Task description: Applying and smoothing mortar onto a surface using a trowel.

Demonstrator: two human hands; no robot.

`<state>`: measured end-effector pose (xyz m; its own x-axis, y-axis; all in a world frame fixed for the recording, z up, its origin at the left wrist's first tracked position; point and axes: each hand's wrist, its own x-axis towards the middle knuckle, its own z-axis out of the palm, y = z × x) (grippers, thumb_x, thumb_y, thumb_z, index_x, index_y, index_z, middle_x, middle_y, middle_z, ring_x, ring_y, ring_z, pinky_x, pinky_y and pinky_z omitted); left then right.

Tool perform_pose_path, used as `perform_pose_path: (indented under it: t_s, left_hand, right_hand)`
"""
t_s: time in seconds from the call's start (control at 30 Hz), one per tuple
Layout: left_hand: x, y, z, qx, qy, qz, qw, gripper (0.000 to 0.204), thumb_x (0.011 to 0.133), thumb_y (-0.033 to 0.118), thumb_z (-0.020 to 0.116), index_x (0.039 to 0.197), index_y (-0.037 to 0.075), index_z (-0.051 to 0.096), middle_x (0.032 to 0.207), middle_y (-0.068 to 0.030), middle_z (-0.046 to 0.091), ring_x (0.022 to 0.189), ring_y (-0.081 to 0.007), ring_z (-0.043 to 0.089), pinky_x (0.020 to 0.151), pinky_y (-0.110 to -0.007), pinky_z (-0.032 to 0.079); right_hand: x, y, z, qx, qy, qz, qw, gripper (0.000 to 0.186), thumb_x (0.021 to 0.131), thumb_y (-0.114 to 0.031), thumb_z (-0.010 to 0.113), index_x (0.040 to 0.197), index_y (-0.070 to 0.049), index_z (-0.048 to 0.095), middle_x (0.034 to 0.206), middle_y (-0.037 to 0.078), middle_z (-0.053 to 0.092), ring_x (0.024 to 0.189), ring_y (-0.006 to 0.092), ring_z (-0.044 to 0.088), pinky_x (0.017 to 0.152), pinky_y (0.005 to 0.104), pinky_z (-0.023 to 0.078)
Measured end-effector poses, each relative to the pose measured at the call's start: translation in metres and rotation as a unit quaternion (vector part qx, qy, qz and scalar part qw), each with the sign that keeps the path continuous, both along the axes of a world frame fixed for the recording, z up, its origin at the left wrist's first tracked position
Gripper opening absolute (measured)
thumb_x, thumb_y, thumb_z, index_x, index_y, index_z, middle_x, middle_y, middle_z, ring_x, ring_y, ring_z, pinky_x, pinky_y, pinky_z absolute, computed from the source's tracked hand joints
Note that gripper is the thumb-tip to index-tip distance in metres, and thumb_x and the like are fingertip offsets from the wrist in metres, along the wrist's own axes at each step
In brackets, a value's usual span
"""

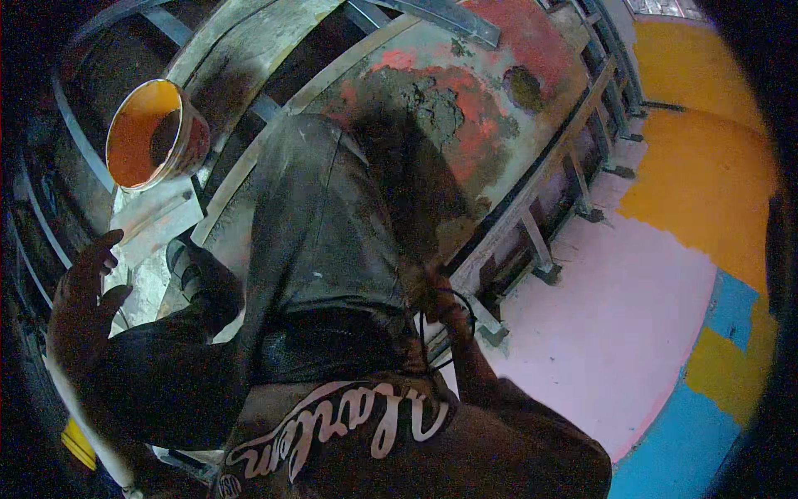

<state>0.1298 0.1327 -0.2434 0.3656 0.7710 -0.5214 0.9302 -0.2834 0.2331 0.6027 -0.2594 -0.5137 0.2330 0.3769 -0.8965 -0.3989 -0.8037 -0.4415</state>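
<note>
My left hand (87,287) is raised at the left, its fingers apart and curved, holding nothing that I can see. Just beyond its fingertips lies a flat, pale rectangular plate (158,223) with a narrow bar along it, like a plastering trowel. Behind the plate stands a bucket (196,137) with an orange inside and a stained outer wall. My right hand (442,303) is low beside my thigh, close to a metal rail. Shadow and my leg hide its fingers. A thin black cord (472,312) loops around near its wrist.
Grey wet mortar (428,104) is heaped on a red-stained surface (540,37) beyond my knees. A metal frame with short uprights (536,241) runs along the right. Past it spreads a floor painted pink (607,333), orange (698,166) and blue (690,424). Dark gaps lie between curved beams at the left.
</note>
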Motion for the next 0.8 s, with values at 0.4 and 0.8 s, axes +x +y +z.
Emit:
perform_pose_path:
  t_s: [0.4,0.8]
  left_hand:
    - [0.005,-0.012,0.002,0.012,-0.056,-0.012,0.998,0.068,0.081,-0.003,0.073,0.144,0.015,0.054,0.118,-0.0121,0.064,0.111,-0.0297,0.061,0.101,-0.041,0.048]
    - [0.008,0.008,0.001,0.0,-0.056,-0.049,0.997,0.068,0.082,-0.001,0.072,0.145,0.016,0.052,0.122,-0.0141,0.064,0.115,-0.0296,0.06,0.102,-0.041,0.048]
  right_hand:
    - [0.052,0.175,0.031,0.209,-0.255,-0.067,0.942,0.025,0.104,-0.03,0.059,0.112,-0.006,0.06,0.083,0.008,0.063,0.064,0.0178,0.063,0.053,0.0337,0.054]
    - [0.043,0.128,0.055,0.088,-0.439,0.061,0.892,0.024,0.1,-0.028,0.068,0.113,-0.008,0.064,0.082,0.005,0.065,0.064,0.0142,0.061,0.053,0.0294,0.049]
